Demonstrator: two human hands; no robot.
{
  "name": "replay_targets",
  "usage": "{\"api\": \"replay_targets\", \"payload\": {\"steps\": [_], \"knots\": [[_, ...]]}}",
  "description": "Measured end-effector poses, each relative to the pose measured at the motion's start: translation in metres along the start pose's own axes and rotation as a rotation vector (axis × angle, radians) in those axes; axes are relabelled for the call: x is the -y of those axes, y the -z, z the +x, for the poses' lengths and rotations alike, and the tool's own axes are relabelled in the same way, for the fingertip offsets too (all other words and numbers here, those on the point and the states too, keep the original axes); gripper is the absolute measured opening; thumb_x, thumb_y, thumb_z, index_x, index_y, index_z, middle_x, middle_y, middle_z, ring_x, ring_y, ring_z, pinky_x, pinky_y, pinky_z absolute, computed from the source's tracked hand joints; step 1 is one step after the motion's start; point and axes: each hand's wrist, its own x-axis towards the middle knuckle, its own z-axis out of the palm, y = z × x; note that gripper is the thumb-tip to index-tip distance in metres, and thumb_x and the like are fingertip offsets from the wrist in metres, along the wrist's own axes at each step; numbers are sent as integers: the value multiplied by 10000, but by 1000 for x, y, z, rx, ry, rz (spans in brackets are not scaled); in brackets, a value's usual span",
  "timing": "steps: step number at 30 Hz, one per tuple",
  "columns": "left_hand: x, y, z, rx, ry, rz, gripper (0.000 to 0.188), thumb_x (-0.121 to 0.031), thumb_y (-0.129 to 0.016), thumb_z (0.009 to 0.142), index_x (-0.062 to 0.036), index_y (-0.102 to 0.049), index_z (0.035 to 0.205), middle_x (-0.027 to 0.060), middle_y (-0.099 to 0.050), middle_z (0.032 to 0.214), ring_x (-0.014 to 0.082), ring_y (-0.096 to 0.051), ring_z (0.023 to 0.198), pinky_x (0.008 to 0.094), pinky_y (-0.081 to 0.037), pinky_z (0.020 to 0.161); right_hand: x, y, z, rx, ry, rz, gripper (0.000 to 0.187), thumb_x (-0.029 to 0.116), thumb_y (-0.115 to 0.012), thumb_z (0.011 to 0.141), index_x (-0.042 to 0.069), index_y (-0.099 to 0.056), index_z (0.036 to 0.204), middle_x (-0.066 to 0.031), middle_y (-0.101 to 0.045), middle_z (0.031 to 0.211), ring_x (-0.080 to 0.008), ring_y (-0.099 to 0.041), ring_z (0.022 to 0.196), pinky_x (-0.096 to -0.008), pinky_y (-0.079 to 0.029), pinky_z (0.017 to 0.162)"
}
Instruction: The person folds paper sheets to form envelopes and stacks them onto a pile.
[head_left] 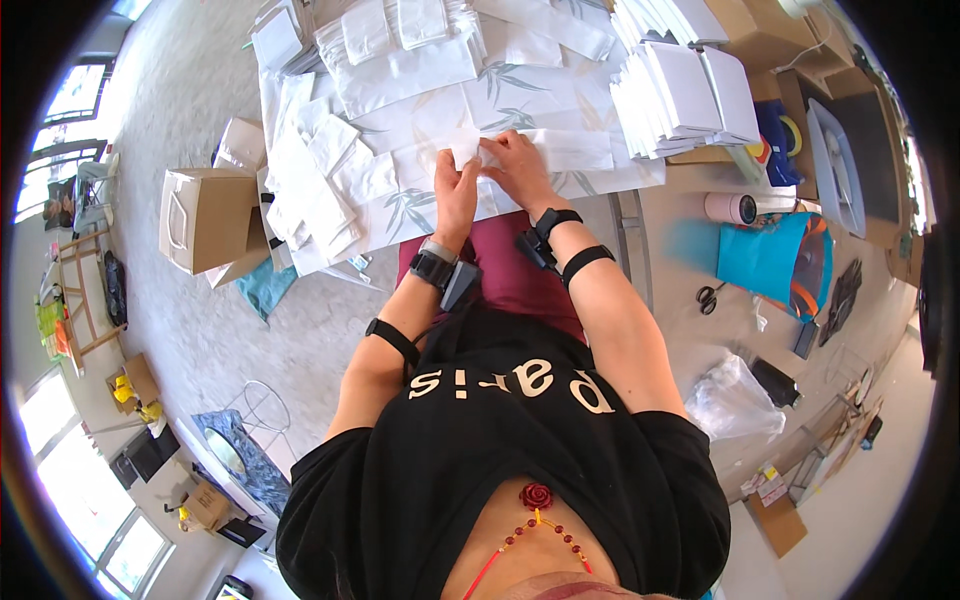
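Here, the left hand (457, 196) and right hand (521, 172) pinch a thin, paper-like white sheet (463, 149) at twelve o'clock, flat white pieces (310, 195) overlapping at ten.

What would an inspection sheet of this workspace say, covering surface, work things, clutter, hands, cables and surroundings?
Surface: leaf-patterned cloth over the table.
Work things: white piece between the hands; loose white pieces spread at left; white stack at right.
Clutter: cardboard box left of the table; blue bag and black-handled scissors at right.
Hands: left hand and right hand both at the white piece; exact grip unclear.
Cables: thin pale cord, upper right.
Surroundings: grey floor; bright windows at left.
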Motion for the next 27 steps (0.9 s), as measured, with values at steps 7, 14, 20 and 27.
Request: {"api": "replay_targets", "payload": {"steps": [7,14,20,27], "knots": [[-1,-7,7,22,34,184,220,-105,-625,967,22,-535,1123,61,-601,955,98,-530,807,280,-466,693,2,1,1,30,-14,-11,551,187,-828,777,133,-673,1303,-111,-633,1108,-338,-607,1070,-428,-521,938],[-9,-21,1,123,-148,568,369,-199,-690,938,13,-500,1172,251,-676,990,348,-682,840,439,-532,735,-13,15,-6,-7,-39,182,560,75,-700,868,-17,-548,1398,-205,-656,1207,-389,-642,1113,-468,-538,947],[-11,-27,-5,252,-244,613,508,-252,-725,929,18,-507,1301,246,-653,1204,388,-659,974,453,-516,867,-15,62,-22,-93,-515,373,426,140,-555,1022,-9,-552,1421,-209,-751,1116,-329,-746,979,-403,-577,886],[-16,-20,-6,218,-23,445,499,-201,-647,985,37,-495,1397,235,-600,1374,331,-633,1187,402,-501,976,-7,54,-23,-201,-519,345,448,98,-699,936,-9,-592,1358,-220,-742,1029,-348,-735,901,-423,-575,837]]}}
